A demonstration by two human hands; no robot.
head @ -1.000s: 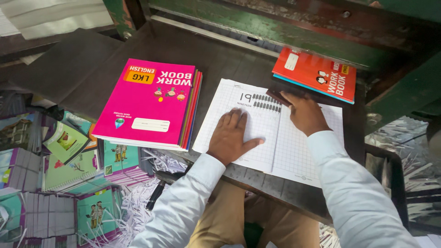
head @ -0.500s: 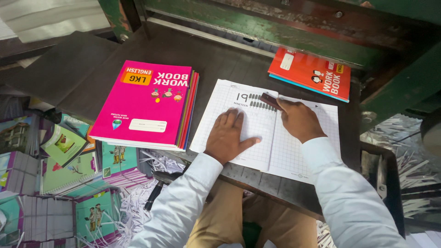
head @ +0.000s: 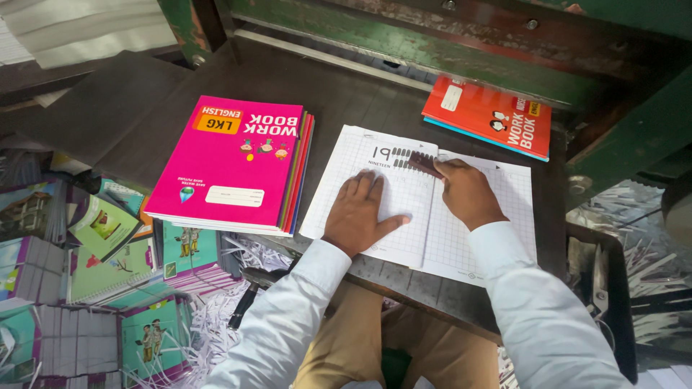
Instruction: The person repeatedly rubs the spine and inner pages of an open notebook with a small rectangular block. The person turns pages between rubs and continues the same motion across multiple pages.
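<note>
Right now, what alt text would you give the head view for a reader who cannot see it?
A person presses an open grid-page workbook flat on a dark metal table, left hand palm-down on the left page, right hand running a small dark tool along the centre fold. A stack of pink-covered books lies left, a red book behind.

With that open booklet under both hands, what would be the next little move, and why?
Probably a stroke down the fold toward the person. The left hand lies flat on the left page of the open booklet, pinning it, while the right hand presses a small dark tool at the far end of the centre crease. The rest of the crease lies below it.
</note>
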